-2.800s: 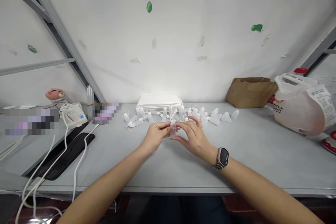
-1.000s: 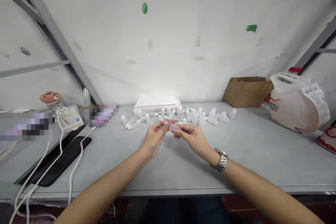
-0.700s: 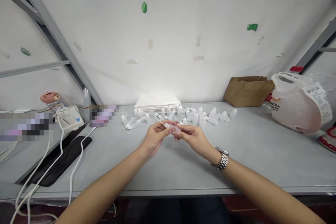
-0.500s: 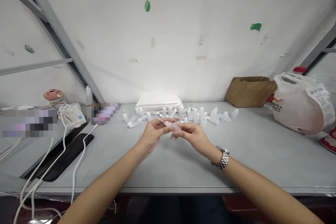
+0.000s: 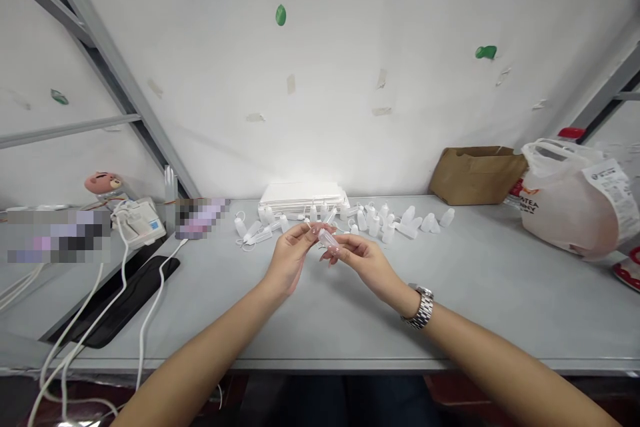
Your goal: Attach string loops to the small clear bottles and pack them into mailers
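Note:
A small translucent plastic squeeze bottle is held tilted over the table, between my two hands. My right hand is closed around its lower body with thumb and fingers. My left hand pinches at its upper left end, and the fingertips hide the neck and any nozzle or cap there. Just behind my hands, several similar bottles lie or stand loosely in a spread-out group. Some have small caps on loop straps, such as the bottle at the left of the group.
A stack of white sheets or flat boxes lies against the wall. On the right are a brown paper bag and a white plastic bag. On the left, white cables cross a black slab beside a white power strip.
My left fingers have shifted from beside the bottle's neck to close over its upper end. The bottle is tilted more steeply, and the thin tip seen before is now hidden.

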Tool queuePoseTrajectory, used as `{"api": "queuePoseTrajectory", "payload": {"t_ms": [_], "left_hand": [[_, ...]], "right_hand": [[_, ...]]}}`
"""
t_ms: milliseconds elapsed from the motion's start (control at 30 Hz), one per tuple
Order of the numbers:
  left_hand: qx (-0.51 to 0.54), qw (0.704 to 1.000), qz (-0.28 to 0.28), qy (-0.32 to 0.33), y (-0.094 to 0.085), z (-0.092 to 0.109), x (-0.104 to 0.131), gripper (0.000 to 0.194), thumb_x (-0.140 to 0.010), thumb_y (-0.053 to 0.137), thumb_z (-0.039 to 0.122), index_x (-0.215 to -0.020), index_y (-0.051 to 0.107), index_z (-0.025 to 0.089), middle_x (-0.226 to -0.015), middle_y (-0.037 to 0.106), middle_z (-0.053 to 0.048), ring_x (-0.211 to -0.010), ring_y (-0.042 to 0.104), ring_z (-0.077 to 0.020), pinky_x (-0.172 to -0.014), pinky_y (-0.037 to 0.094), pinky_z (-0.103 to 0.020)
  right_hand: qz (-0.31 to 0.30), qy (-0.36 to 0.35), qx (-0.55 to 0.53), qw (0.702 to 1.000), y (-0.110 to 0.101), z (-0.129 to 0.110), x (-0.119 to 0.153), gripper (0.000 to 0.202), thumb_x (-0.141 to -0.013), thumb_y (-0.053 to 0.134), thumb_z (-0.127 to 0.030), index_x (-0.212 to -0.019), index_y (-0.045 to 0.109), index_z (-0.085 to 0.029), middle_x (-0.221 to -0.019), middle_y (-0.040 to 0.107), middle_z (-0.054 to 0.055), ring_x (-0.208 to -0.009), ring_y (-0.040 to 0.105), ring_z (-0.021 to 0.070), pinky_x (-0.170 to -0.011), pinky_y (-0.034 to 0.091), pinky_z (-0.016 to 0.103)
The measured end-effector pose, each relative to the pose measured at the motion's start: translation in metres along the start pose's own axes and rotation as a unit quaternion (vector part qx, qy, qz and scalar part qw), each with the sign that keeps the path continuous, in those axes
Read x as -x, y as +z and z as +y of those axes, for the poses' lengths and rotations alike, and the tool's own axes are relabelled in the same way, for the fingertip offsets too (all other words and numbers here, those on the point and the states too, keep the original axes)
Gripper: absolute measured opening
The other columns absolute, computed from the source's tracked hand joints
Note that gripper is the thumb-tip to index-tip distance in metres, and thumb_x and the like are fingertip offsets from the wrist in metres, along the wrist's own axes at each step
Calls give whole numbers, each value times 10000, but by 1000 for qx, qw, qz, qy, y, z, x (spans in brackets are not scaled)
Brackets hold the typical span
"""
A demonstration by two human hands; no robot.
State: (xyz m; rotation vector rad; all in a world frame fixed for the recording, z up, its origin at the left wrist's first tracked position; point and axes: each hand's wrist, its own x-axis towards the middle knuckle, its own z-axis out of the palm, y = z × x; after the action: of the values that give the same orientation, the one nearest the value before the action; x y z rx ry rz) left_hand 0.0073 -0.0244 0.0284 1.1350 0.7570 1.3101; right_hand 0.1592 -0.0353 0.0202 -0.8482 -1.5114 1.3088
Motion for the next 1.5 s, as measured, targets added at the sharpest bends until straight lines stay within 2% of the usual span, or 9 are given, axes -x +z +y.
{"api": "queuePoseTrajectory", "payload": {"t_ms": [200,467,633,867,1033,1167,1267,1367,1500], "left_hand": [[10,999,31,-16,3,-9,1,173,-705,650,315,-767,672,155,-859,684,-52,-832,582,-179,-819,398,-317],[111,991,3,-73,1,-13,-5,134,-656,700,227,-746,670,132,-847,688,-65,-832,597,-167,-845,402,-315],[115,991,-2,-71,0,-16,-4,96,-625,721,190,-694,670,146,-845,692,-54,-857,604,-166,-879,392,-324],[60,998,-19,-14,-3,-5,-2,173,-505,777,122,-625,664,174,-761,710,-41,-986,589,-262,-852,423,-397],[24,999,17,23,-2,-3,0,133,-550,752,127,-640,667,177,-825,713,-38,-942,612,-240,-840,436,-380],[28,999,34,29,2,-6,3,139,-552,752,132,-637,652,175,-833,708,-36,-976,597,-237,-846,437,-374],[41,999,11,28,3,-6,3,146,-547,761,159,-635,645,171,-820,704,-44,-972,596,-241,-831,444,-370],[46,998,-25,24,2,-7,3,140,-559,761,211,-639,653,171,-809,703,-52,-958,600,-248,-796,459,-358],[21,997,-62,39,-2,-7,1,140,-594,741,279,-675,682,182,-808,703,-53,-942,603,-252,-763,470,-340]], "right_hand": [[64,-45,149,986,3,5,4,187,-772,589,-355,-736,645,-180,-684,625,6,-685,576,144,-663,442,268],[93,-123,252,955,0,9,7,194,-832,516,-322,-803,664,-199,-686,606,10,-671,545,138,-652,425,246],[60,-99,227,967,-6,2,5,238,-825,514,-356,-739,669,-197,-648,584,5,-639,528,132,-624,419,246],[-49,-19,69,996,-8,-7,2,217,-805,538,-348,-781,683,-187,-679,613,4,-707,561,133,-720,449,279],[28,-42,98,994,-1,2,3,354,-718,649,-339,-1055,612,-237,-919,645,39,-850,574,174,-802,449,340],[82,-90,164,979,3,4,7,203,-729,643,-330,-905,658,-230,-837,645,27,-794,564,167,-764,438,306],[40,-63,140,987,4,-3,10,138,-764,605,-335,-767,666,-212,-673,607,-6,-682,544,139,-682,427,264],[-4,-16,88,996,2,-8,10,224,-771,590,-350,-633,636,-180,-585,549,-17,-616,506,120,-620,403,244],[-56,3,1,998,-2,-5,6,232,-773,591,-350,-644,648,-166,-576,548,-13,-601,499,112,-651,406,259]]}}
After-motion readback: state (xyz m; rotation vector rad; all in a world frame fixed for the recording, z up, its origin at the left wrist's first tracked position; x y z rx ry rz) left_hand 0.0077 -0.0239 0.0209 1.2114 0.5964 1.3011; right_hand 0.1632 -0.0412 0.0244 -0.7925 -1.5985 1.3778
